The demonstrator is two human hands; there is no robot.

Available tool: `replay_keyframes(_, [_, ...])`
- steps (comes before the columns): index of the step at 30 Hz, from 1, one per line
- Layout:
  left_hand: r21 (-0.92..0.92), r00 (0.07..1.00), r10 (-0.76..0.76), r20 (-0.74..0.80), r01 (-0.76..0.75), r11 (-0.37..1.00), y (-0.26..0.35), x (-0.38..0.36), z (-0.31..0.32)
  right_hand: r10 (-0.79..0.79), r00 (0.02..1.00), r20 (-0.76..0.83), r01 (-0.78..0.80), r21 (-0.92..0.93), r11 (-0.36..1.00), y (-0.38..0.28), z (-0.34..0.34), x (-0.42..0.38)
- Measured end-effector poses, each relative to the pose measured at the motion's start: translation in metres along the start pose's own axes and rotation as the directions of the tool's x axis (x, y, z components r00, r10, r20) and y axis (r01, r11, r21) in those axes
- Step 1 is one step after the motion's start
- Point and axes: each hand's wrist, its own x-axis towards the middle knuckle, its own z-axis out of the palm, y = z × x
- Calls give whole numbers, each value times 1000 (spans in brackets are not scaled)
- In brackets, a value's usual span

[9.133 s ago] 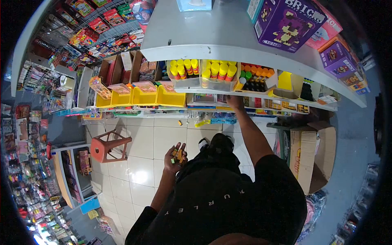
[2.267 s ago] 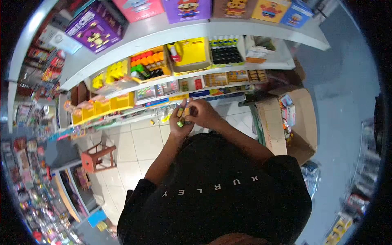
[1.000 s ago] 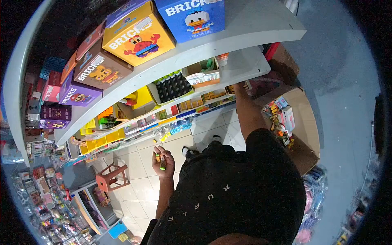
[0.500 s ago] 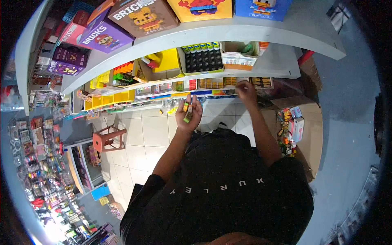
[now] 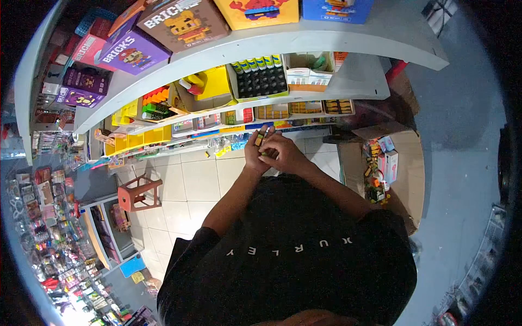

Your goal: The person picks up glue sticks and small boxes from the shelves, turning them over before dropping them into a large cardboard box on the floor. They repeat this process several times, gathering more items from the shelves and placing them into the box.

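Note:
My left hand (image 5: pixel 254 157) is cupped palm-up in front of the lower shelf, holding small yellow-and-black pieces (image 5: pixel 260 138); a bit of green shows too. Their exact kind is too small to tell. My right hand (image 5: pixel 288 156) reaches across onto the left palm, its fingers closed together at the pieces. Whatever is between the right fingertips is hidden. Just beyond the hands, a lower shelf bears small open boxes: one with yellow-and-black items (image 5: pixel 338 107), one with yellow items (image 5: pixel 272 112), and one with green and red items (image 5: pixel 238 116).
A tray of glue-like sticks (image 5: pixel 261 81) and a yellow box (image 5: pixel 215 89) stand on the shelf above. Brick-toy boxes (image 5: pixel 182 24) line the top shelf. To the right is a large cardboard box (image 5: pixel 405 195) with mixed small goods. A red-brown stool (image 5: pixel 140 193) stands left.
My right hand has moved left from the small shelf boxes to my left palm and now touches the pieces there. The view has shifted slightly.

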Motion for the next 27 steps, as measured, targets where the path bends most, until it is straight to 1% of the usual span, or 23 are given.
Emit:
replay_keyframes(1, [-7,999,14,-49,-14,1000,1,-2,1,35,999,4,-35,49,998,-1,0,0])
replay_keyframes(4, [-5,980,75,-187,-77,997,7,-8,-9,217,973,80,-228,167,959,5,4,-2])
replay_keyframes(5, [0,968,99,-229,-102,995,11,-8,-18,288,952,103,-305,240,922,10,7,-2])
replay_keyframes(6, [-44,991,87,-104,-92,995,17,-5,-39,355,926,132,-378,308,873,18,11,-3])
replay_keyframes(7, [-75,980,109,-166,-122,990,23,-10,-43,416,894,168,-448,370,814,22,14,-1])
replay_keyframes(8, [-105,965,128,-228,-155,982,29,-16,-47,512,832,214,-552,418,722,25,17,1])
replay_keyframes(9, [-133,946,144,-289,-189,973,35,-23,-50,558,801,216,-591,426,685,36,23,4])
replay_keyframes(10, [-196,937,169,-306,-235,952,40,-32,-50,603,768,216,-629,432,646,49,29,9])
replay_keyframes(11, [-197,949,193,-249,-245,949,46,-41,-58,649,730,215,-666,437,605,61,35,13])
replay_keyframes(12, [-198,958,216,-189,-253,947,53,-49,-72,653,736,177,-656,424,625,62,39,20])
replay_keyframes(13, [-198,963,238,-127,-260,945,60,-59,-71,671,719,182,-653,508,562,74,47,27])
replay_keyframes(14, [-202,930,258,-264,-314,928,64,-70,-69,688,700,189,-643,585,493,90,59,32])
replay_keyframes(15, [-205,923,283,-260,-339,918,69,-80,-69,705,681,199,-627,657,419,100,68,40])
replay_keyframes(16, [-207,916,310,-255,-364,908,75,-91,-71,690,700,184,-635,602,484,91,66,57])
replay_keyframes(18, [-208,903,357,-238,-406,890,87,-109,-82,699,685,206,-667,565,486,105,79,89])
replay_keyframes(19, [-223,883,352,-310,-428,876,94,-117,-82,705,675,217,-683,546,486,115,90,104])
replay_keyframes(20, [-237,858,344,-381,-450,861,101,-126,-77,753,628,195,-686,595,418,126,104,119])
replay_keyframes(21, [-248,829,330,-451,-472,846,108,-135,-76,768,621,160,-715,516,471,143,119,133])
replay_keyframes(22, [-194,832,369,-414,-477,857,114,-140,-90,776,620,119,-736,431,522,160,131,146])
replay_keyframes(23, [-202,836,376,-400,-481,853,122,-145,-97,783,618,79,-755,340,561,176,142,158])
replay_keyframes(25, [-219,844,387,-371,-485,847,138,-154,-109,753,657,-39,-746,109,657,200,161,177])
replay_keyframes(26, [-216,850,408,-334,-490,845,145,-157,-116,722,686,-94,-724,18,690,208,168,183])
replay_keyframes(27, [-216,844,413,-342,-498,840,153,-161,-117,689,710,-144,-702,-70,709,215,172,189])
